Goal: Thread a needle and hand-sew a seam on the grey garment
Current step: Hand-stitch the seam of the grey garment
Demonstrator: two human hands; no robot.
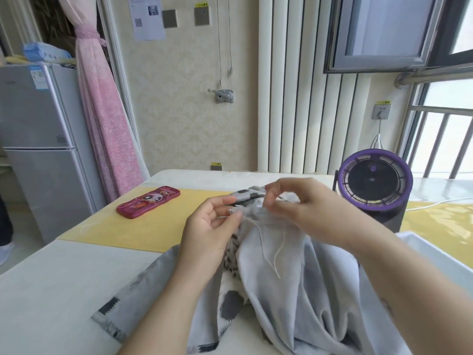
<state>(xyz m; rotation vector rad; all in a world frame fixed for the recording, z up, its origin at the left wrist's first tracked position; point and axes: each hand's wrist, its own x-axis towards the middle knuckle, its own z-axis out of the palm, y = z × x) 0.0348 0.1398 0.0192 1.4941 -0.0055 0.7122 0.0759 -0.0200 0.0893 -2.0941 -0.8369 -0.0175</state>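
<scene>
Grey garment (281, 283) left of purple fan (375, 184), edge pinched in left hand (212, 226), thread (277, 254) pinched in right hand (299, 203).

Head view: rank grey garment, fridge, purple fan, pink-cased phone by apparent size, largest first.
1. grey garment, though it lies nearest the camera, which inflates it
2. fridge, partly cut off by the frame edge
3. purple fan
4. phone
</scene>
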